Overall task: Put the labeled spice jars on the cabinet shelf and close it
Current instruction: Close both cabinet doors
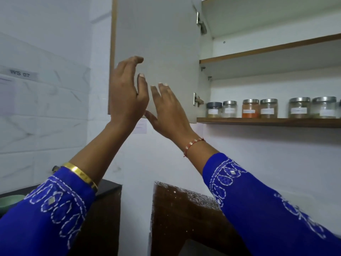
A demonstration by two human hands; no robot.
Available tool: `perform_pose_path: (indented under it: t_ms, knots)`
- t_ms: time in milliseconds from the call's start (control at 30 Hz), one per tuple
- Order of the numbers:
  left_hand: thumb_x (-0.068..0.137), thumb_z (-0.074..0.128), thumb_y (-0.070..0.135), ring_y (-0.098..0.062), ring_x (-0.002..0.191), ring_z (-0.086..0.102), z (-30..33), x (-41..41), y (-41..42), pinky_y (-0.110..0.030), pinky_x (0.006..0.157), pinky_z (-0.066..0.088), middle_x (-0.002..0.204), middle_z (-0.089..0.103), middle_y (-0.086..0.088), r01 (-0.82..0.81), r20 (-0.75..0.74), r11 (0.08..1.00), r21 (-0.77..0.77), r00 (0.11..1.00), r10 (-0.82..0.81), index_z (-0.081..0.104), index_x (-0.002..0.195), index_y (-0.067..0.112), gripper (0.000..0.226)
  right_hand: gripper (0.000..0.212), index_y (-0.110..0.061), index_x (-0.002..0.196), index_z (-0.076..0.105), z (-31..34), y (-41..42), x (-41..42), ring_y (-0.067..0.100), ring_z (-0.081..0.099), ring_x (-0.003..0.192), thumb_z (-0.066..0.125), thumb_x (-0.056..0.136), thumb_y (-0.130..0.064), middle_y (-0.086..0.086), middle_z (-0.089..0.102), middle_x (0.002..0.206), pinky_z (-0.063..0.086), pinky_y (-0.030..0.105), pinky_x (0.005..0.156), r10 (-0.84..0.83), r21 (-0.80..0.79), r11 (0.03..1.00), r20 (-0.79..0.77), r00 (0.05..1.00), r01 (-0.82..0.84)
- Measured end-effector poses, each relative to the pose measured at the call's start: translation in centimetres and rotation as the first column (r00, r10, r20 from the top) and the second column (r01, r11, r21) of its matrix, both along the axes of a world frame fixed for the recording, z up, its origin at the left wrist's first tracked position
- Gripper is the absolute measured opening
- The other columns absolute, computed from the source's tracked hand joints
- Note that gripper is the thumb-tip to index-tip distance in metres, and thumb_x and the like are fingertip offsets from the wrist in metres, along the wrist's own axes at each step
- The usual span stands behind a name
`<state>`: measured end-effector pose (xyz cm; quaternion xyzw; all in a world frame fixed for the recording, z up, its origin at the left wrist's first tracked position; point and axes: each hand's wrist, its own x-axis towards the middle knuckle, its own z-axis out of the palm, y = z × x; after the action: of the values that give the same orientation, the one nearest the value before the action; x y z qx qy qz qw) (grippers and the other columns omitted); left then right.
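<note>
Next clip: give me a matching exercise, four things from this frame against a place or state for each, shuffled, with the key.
Things
1. cabinet door
2. orange-spice jar
3. dark-lidded jar
4. left hand

Places or states
A. leftmost in the row on the lower shelf
B. swung open, hinges on its right side
C. raised in front of the door, holding nothing
D. third from the left in the row, steel lid

Pairs: 1-B, 2-D, 3-A, 4-C

Pale marbled wall tiles (pixel 42 111), dark counter (pixel 184 204)
</note>
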<state>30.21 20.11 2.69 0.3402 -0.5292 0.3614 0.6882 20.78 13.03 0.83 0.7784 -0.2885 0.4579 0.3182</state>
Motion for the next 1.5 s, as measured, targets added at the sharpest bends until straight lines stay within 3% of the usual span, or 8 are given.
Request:
perform_pose_path:
  t_ms: [100, 300, 467, 633, 800, 1300, 1367, 1500]
  knots:
    - [0.087, 0.04, 0.007, -0.023, 0.12, 0.052, 0.3, 2.9, 0.3, -0.038, 0.108, 0.037, 0.123, 0.059, -0.01, -0.037, -0.016, 0.999, -0.009, 0.999, 0.037, 0.054, 0.122, 0.003, 0.038, 0.08, -0.002, 0.145, 0.026, 0.1, 0.4, 3.6, 0.036, 0.024, 0.142, 0.05, 0.087, -0.051, 0.022, 0.028, 0.151, 0.026, 0.044, 0.116, 0.057, -0.047, 0.997, -0.007, 0.998, -0.057]
    - [0.089, 0.043, 0.011, -0.018, 0.125, 0.047, 1.0, 7.0, -0.8, -0.006, 0.1, 0.028, 0.132, 0.052, -0.008, 0.025, -0.07, 0.997, 0.07, 0.997, -0.02, 0.048, 0.13, 0.005, 0.042, 0.087, 0.002, 0.142, 0.031, -0.7, 0.3, 7.2, 0.041, 0.034, 0.136, 0.063, 0.078, -0.046, 0.028, 0.035, 0.146, 0.037, 0.049, 0.108, 0.116, -0.126, 0.985, -0.01, 0.993, -0.116]
    - [0.094, 0.046, 0.022, -0.018, 0.131, 0.043, 2.5, 7.3, -1.5, -0.029, 0.108, 0.037, 0.145, 0.042, -0.005, 0.283, -0.178, 0.937, 0.205, 0.952, -0.249, 0.032, 0.142, 0.012, 0.05, 0.087, 0.005, 0.141, 0.033, -1.1, -0.3, 8.8, 0.045, 0.045, 0.128, 0.071, 0.076, -0.038, 0.032, 0.041, 0.14, 0.046, 0.049, 0.099, 0.108, -0.162, 0.983, 0.125, 0.986, -0.087]
    - [0.096, 0.043, 0.018, -0.013, 0.106, 0.058, 3.5, 7.2, -2.3, -0.03, 0.098, 0.049, 0.119, 0.06, 0.002, 0.47, -0.233, 0.839, 0.274, 0.879, -0.416, 0.048, 0.13, 0.014, 0.035, 0.081, 0.003, 0.141, 0.033, -1.1, -0.6, 9.6, 0.046, 0.047, 0.124, 0.071, 0.075, -0.024, 0.032, 0.041, 0.139, 0.051, 0.046, 0.094, 0.026, -0.137, 0.99, 0.141, 0.99, -0.006]
    - [0.094, 0.045, 0.015, -0.013, 0.109, 0.061, 2.9, 6.3, -2.4, -0.031, 0.098, 0.049, 0.117, 0.061, 0.005, 0.535, -0.235, 0.819, 0.207, 0.84, -0.489, 0.051, 0.128, 0.015, 0.034, 0.079, 0.002, 0.147, 0.013, -1.3, -0.8, 9.4, 0.045, 0.024, 0.14, 0.056, 0.084, -0.017, 0.03, 0.019, 0.151, 0.036, 0.048, 0.109, 0.003, -0.128, 0.992, 0.114, 0.993, 0.012]
    - [0.093, 0.05, 0.01, -0.005, 0.113, 0.057, 2.3, -6.8, 0.6, -0.015, 0.094, 0.049, 0.134, 0.053, 0.006, 0.621, -0.131, 0.77, 0.146, 0.784, -0.607, 0.039, 0.141, 0.012, 0.049, 0.065, -0.02, 0.139, 0.015, -2.5, 2.9, -2.3, 0.036, 0.059, 0.116, 0.048, 0.083, -0.03, 0.021, 0.045, 0.142, 0.055, 0.044, 0.087, 0.447, -0.241, 0.893, 0.365, 0.817, -0.381]
    - [0.092, 0.051, 0.011, -0.012, 0.126, 0.05, 2.3, -9.3, 0.6, -0.029, 0.105, 0.045, 0.143, 0.047, 0.002, 0.625, -0.127, 0.765, 0.153, 0.781, -0.612, 0.034, 0.144, 0.011, 0.054, 0.069, -0.011, 0.141, 0.022, -2.7, 2.9, -4.7, 0.033, 0.064, 0.108, 0.052, 0.082, -0.028, 0.021, 0.051, 0.136, 0.056, 0.039, 0.086, 0.456, -0.23, 0.89, 0.4, 0.795, -0.394]
    - [0.092, 0.052, 0.01, -0.015, 0.134, 0.041, 2.2, -14.2, 0.6, -0.031, 0.111, 0.037, 0.149, 0.04, -0.001, 0.597, -0.086, 0.781, 0.183, 0.801, -0.592, 0.027, 0.146, 0.012, 0.06, 0.067, 0.007, 0.138, 0.037, -3.2, 3.1, -9.6, 0.001, 0.058, 0.088, 0.065, 0.079, -0.009, 0.019, 0.064, 0.116, 0.044, -0.001, 0.079, 0.446, -0.206, 0.895, 0.476, 0.758, -0.397]
